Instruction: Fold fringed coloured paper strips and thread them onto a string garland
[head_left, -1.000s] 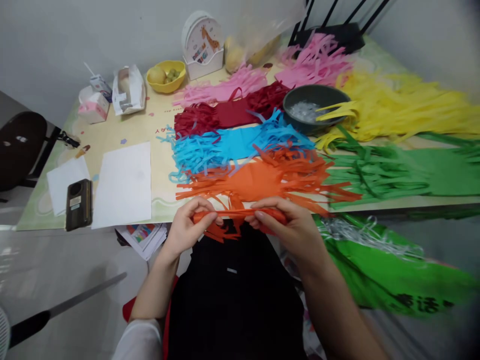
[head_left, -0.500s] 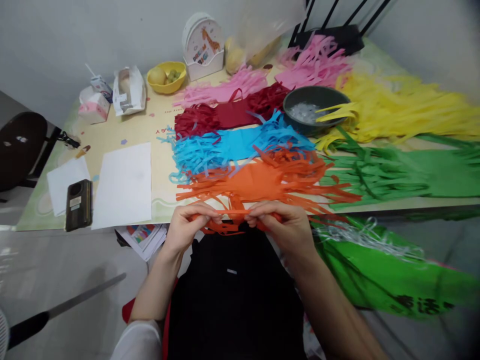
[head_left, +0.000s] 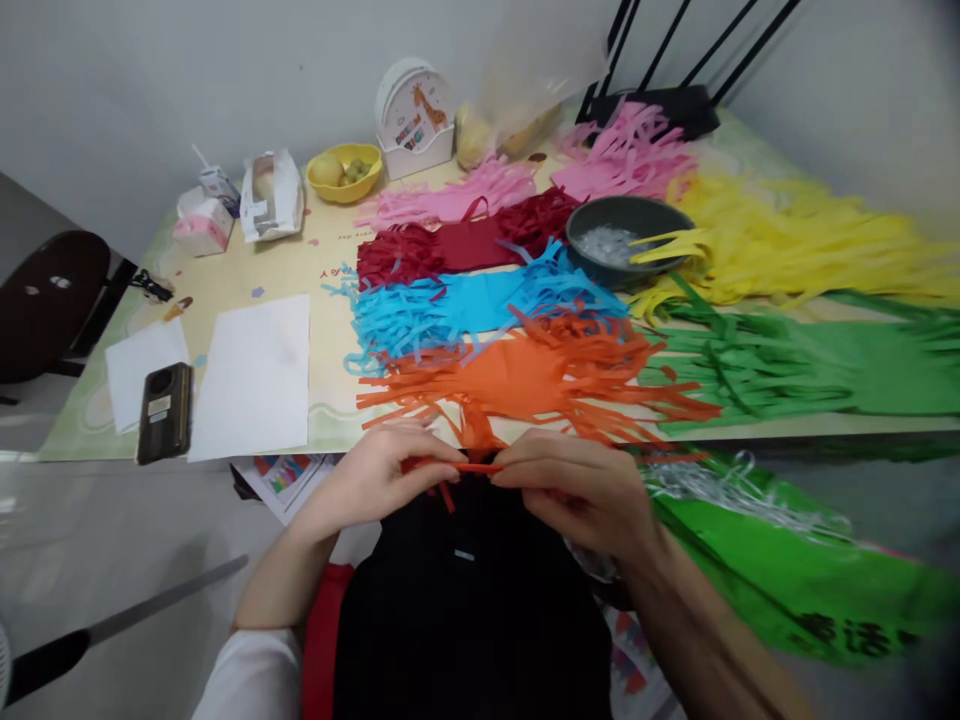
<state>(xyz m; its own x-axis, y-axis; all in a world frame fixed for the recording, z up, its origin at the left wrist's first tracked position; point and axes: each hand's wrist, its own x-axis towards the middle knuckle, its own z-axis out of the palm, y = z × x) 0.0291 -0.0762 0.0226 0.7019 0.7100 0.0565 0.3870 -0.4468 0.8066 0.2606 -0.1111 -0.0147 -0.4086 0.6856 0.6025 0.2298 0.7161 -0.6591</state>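
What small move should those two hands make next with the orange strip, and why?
Probably a gentle twist of the orange strip, with the left hand and the right hand turning opposite ways. Both pinch it, and a short, narrow span runs straight between them, while loose orange ends hang below, so a twist might gather it tighter.

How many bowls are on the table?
2: the yellow bowl holding fruit at the back, and the dark bowl partly overlapped by yellow fringes. Others could be hidden.
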